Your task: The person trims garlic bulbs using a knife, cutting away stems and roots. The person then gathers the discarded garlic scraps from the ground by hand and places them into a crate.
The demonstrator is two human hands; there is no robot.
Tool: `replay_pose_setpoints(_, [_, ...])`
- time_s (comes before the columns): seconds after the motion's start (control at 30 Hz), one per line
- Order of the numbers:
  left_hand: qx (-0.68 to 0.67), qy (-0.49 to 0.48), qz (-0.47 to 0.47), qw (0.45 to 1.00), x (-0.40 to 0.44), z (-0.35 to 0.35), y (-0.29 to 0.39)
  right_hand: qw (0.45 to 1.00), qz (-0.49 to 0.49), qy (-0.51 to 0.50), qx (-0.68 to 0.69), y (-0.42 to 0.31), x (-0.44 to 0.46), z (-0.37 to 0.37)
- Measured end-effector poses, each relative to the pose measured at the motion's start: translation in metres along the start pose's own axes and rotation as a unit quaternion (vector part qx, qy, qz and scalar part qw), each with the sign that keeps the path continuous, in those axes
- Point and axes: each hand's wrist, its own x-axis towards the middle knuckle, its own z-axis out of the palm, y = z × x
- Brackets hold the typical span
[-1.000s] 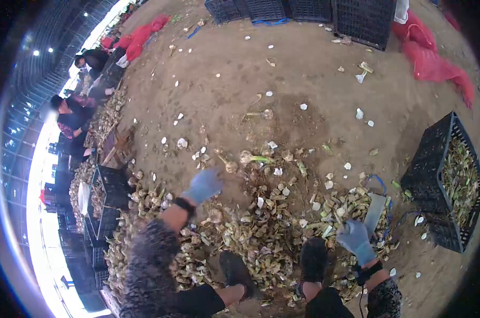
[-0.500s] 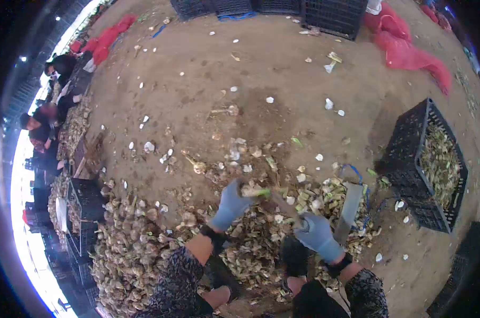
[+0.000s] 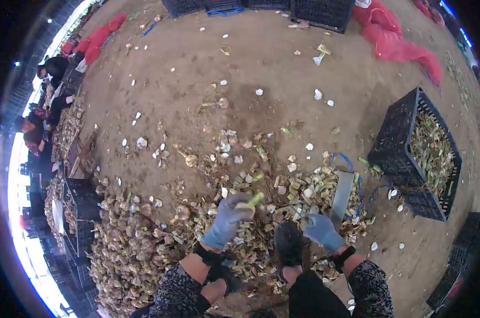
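My left hand [image 3: 228, 217], in a grey-blue glove, is closed around a garlic bulb whose green-tipped stem [image 3: 256, 200] sticks out to the right. The bulb itself is mostly hidden by the fingers. My right hand [image 3: 320, 231], gloved too, is closed on a knife whose blurred blade [image 3: 298, 211] points up and left, apart from the garlic. Cut stems and peelings [image 3: 261, 233] cover the ground below both hands. A large heap of garlic bulbs [image 3: 128, 249] lies to the left of my left hand.
A flat metal strip [image 3: 342, 195] stands right of my right hand, near blue cord [image 3: 360, 183]. A black crate [image 3: 396, 153] of stem trimmings tilts at the right. More crates [image 3: 319, 13] and red net bags [image 3: 383, 37] lie farther off. Other people [image 3: 38, 124] sit at the left.
My right hand and the knife have drawn away from the stem, where the blade was close before. My left hand has shifted slightly down and left with the garlic. The view has tilted slightly.
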Motion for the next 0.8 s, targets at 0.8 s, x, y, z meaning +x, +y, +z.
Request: replay_pose_setpoints(0.8, [0.333, -0.029, 0.101, 0.937, -0.003, 0.073, -0.005, 0.890, -0.027, 0.094, 0.446, -0.040, -0.012, -0.007])
